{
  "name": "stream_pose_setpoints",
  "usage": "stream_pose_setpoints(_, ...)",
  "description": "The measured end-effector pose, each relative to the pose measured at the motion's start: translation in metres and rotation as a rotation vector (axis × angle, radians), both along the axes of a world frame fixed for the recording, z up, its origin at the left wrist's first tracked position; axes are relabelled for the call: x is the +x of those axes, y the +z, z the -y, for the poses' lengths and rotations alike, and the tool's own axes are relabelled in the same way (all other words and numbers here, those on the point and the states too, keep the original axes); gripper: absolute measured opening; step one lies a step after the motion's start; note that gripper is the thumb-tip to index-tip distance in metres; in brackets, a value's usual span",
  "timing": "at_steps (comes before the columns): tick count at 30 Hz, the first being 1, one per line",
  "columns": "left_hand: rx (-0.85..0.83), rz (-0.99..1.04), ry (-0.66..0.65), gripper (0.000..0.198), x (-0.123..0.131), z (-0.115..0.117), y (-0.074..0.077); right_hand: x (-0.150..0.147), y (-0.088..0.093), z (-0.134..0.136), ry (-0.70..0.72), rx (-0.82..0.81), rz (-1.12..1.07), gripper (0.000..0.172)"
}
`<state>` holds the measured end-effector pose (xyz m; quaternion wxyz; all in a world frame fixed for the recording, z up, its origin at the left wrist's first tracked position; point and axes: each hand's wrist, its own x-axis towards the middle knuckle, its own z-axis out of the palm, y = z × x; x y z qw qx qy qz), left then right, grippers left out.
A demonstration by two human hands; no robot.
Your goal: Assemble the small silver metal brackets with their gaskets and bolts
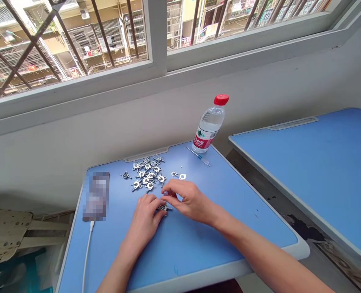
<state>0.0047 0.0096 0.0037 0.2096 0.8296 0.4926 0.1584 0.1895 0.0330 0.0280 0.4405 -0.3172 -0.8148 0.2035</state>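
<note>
My left hand (pixel 146 213) rests on the blue desk, its thumb and fingers closed on a small silver metal fitting (pixel 163 208) with thin stems sticking out. Just above that fitting, my right hand (pixel 185 197) pinches a small screwdriver (pixel 166 193). Only the rounded, translucent purplish end of its handle shows; the fingers hide the rest. Beyond my hands lies a loose pile of similar metal fittings (pixel 148 175). One fitting (pixel 126 175) sits apart at the pile's left. Flat metal pieces (pixel 182 176) lie beyond my right hand.
A water bottle (pixel 209 126) with a red cap stands at the desk's far right corner. Near it lies another screwdriver (pixel 200 157) with a clear handle. A blurred phone (pixel 96 195) with a white cable (pixel 87 248) is at the left. A second blue desk (pixel 314 162) stands right.
</note>
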Motion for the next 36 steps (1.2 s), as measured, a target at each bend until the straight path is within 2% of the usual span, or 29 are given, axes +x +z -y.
stream_pose_setpoints(4,0.011,0.026,-0.001,0.015,-0.001,-0.001,-0.002,0.0,0.0,0.001,0.057,0.055,0.083,0.021)
stream_pose_setpoints(7,0.005,0.037,0.0,0.017,-0.002,-0.001,-0.003,0.004,0.004,0.001,0.159,-0.002,0.126,0.032)
stream_pose_setpoints(9,0.002,0.039,0.0,0.014,-0.002,0.0,-0.003,0.006,0.006,0.0,0.192,-0.043,0.089,0.032)
stream_pose_setpoints(13,0.026,0.044,0.003,0.011,-0.001,0.0,-0.002,0.004,0.003,-0.001,0.076,-0.018,0.027,0.019)
stream_pose_setpoints(17,0.031,0.021,0.011,0.009,-0.001,-0.001,-0.002,-0.001,-0.003,-0.002,-0.01,0.043,0.072,0.015)
stream_pose_setpoints(20,0.027,0.031,0.013,0.012,-0.001,-0.001,-0.002,0.0,-0.001,-0.001,0.045,0.075,0.134,0.018)
stream_pose_setpoints(23,0.021,0.048,0.015,0.013,-0.001,-0.001,-0.002,0.005,0.004,-0.001,0.152,0.023,0.142,0.03)
stream_pose_setpoints(25,0.017,0.045,0.016,0.012,-0.001,-0.001,-0.002,0.007,0.006,-0.001,0.176,-0.009,0.098,0.03)
stream_pose_setpoints(28,0.007,0.024,0.019,0.012,-0.001,-0.001,-0.001,0.005,0.004,-0.002,0.098,0.002,0.039,0.02)
stream_pose_setpoints(32,-0.003,-0.008,0.013,0.011,0.0,-0.001,0.0,-0.001,-0.003,-0.002,-0.046,0.055,0.05,0.016)
stream_pose_setpoints(34,-0.006,-0.017,0.011,0.011,-0.001,-0.001,0.0,-0.001,-0.005,-0.002,-0.047,0.065,0.068,0.014)
stream_pose_setpoints(36,-0.008,-0.017,0.013,0.01,-0.001,-0.001,-0.001,0.0,-0.003,-0.002,0.013,0.034,0.08,0.018)
